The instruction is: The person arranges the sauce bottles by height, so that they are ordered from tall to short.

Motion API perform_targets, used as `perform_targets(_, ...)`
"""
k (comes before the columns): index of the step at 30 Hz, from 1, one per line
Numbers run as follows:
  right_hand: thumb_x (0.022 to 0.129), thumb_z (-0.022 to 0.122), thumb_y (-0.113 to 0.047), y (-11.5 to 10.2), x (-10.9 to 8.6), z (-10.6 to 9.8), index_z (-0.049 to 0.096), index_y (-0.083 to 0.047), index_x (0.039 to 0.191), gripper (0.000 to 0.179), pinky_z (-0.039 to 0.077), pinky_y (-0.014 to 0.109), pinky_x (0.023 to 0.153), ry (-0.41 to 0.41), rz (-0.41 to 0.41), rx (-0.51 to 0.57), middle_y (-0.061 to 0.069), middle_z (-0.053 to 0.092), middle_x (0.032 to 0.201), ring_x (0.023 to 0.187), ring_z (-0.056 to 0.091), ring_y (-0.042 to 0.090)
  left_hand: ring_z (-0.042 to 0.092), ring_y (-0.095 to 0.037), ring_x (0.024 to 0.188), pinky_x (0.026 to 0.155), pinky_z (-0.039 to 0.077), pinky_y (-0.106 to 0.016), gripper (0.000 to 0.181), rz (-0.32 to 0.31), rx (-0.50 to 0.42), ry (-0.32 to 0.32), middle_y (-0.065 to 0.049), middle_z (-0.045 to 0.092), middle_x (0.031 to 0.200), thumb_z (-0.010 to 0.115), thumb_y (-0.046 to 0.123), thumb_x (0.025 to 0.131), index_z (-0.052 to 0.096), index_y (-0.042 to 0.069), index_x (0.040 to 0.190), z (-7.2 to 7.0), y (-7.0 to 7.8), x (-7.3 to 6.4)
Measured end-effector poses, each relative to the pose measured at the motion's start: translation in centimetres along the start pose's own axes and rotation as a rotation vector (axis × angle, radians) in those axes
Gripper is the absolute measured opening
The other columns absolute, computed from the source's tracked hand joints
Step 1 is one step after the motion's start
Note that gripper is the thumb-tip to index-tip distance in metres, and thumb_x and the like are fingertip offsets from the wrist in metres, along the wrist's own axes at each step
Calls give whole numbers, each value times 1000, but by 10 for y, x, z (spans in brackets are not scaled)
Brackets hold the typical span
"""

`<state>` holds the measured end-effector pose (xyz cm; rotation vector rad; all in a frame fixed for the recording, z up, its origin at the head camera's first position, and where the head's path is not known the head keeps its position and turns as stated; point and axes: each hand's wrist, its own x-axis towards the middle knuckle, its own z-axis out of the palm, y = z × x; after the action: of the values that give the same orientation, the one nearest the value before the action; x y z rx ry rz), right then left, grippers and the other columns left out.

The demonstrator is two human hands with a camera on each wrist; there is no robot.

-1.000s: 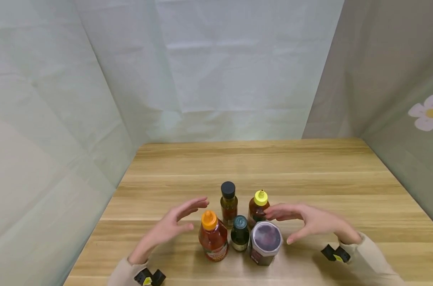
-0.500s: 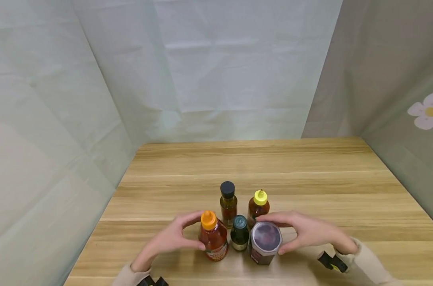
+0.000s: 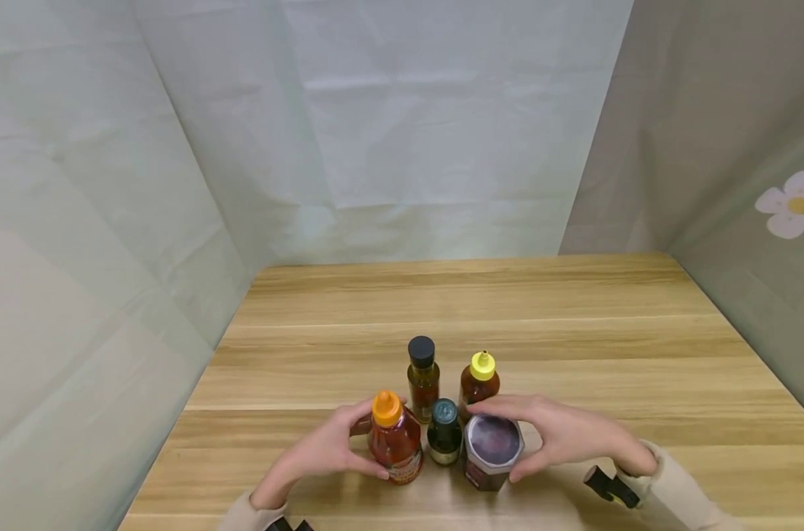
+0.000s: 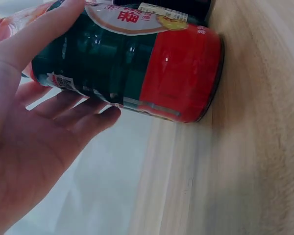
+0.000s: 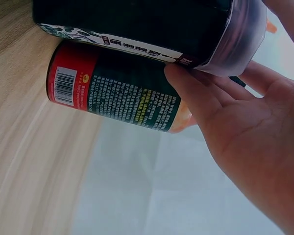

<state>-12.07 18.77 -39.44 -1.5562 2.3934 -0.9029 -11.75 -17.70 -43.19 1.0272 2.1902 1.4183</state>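
Observation:
My left hand [image 3: 335, 446] grips a red sauce bottle [image 3: 395, 445] with an orange nozzle cap, thumb in front and fingers behind. In the left wrist view, the bottle's label [image 4: 117, 63] is dark green and red. On the right, my right hand [image 3: 564, 436] holds a dark jar [image 3: 487, 476] near its pale angular lid [image 3: 495, 441], the thumb at the near side and fingers at the far side. The right wrist view shows the jar's white label strip [image 5: 137, 46]. Both containers stand upright on the table.
Between the held containers stands a small dark bottle [image 3: 445, 435] with a dark teal cap. Behind are a black-capped bottle [image 3: 423, 380] and a yellow-capped squeeze bottle [image 3: 479, 383], close to my right fingers. Pale cloth [image 3: 415, 133] surrounds the wooden table [image 3: 482, 295].
Both hands have moved inward from beside the group. The left has closed around the orange-capped sauce bottle and the right around the jar; the containers have hardly moved.

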Motion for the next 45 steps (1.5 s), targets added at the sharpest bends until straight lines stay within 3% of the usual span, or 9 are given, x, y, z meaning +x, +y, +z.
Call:
perform_targets(4,81,78,-33,-2,0,0,39,-12,147,79,50,34,101,-1,13,6,10,52,142,127,54,21,56,-10,121,102,50,-31,74,21,-16,-4,-10,58,135,82,24,76,46,11,140,2,0,2)
perform_targets(14,82,77,-35,-3,-1,2,38,-14,147,78,51,35,99,-5,42,-27,8,51,142,126,54,22,63,-10,110,92,55,-29,59,44,49,6,-7,66,123,83,23,75,56,13,127,-1,2,5)
perform_targets(29,83,76,-35,-3,1,2,39,-15,147,78,50,35,100,-6,25,-42,8,51,143,127,53,21,65,-10,107,85,58,-27,64,25,74,32,-5,66,121,86,25,72,56,16,127,-4,2,3)
perform_targets(38,82,76,-35,-3,2,3,39,-14,147,78,51,34,99,-7,27,-35,8,51,142,126,53,20,64,-9,104,84,58,-29,63,15,106,79,-3,67,118,87,26,69,58,17,124,-13,5,-4)
perform_targets(45,83,76,-35,-3,2,4,39,-14,147,77,51,34,98,-4,27,-33,8,51,142,126,53,21,65,-7,99,80,59,-28,62,-8,143,127,-8,69,113,88,25,69,59,10,121,-24,5,-10)
